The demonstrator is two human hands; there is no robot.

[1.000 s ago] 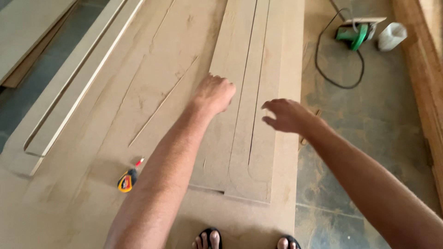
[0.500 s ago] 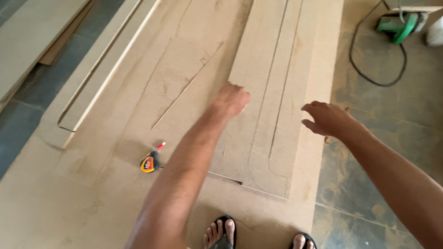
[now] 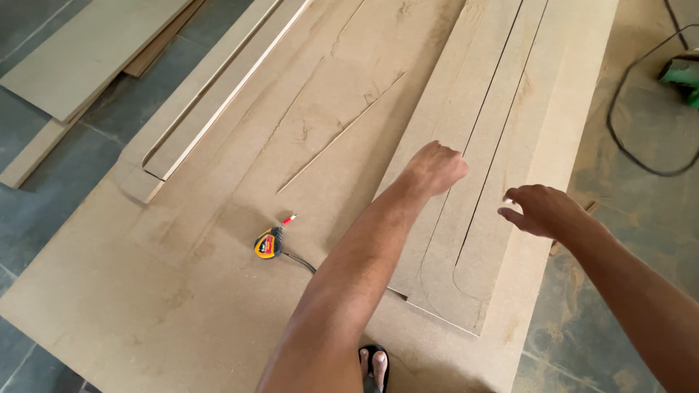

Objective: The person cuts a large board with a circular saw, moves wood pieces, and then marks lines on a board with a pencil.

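Observation:
My left hand (image 3: pixel 435 167) is curled into a fist, knuckles down on a long cut fibreboard panel (image 3: pixel 502 109) that lies on a bigger brown sheet (image 3: pixel 218 291) on the floor. Thin saw cuts run along the panel and curve round near its close end. My right hand (image 3: pixel 540 211) hovers just above the panel's right side, fingers apart and slightly bent, holding nothing. A yellow and black tape measure (image 3: pixel 269 243) with a red tip lies on the big sheet, left of my left forearm.
Narrow board strips (image 3: pixel 211 94) lie along the sheet's left side, with more boards (image 3: pixel 80 58) on the dark tile floor beyond. A green power tool (image 3: pixel 684 73) and its black cord (image 3: pixel 619 138) sit at the far right. My sandalled foot (image 3: pixel 374 362) is at the bottom edge.
My left hand has gone from fingers spread flat on the panel to a closed fist. The right hand stays hovering with fingers apart. The view has swung left and closer.

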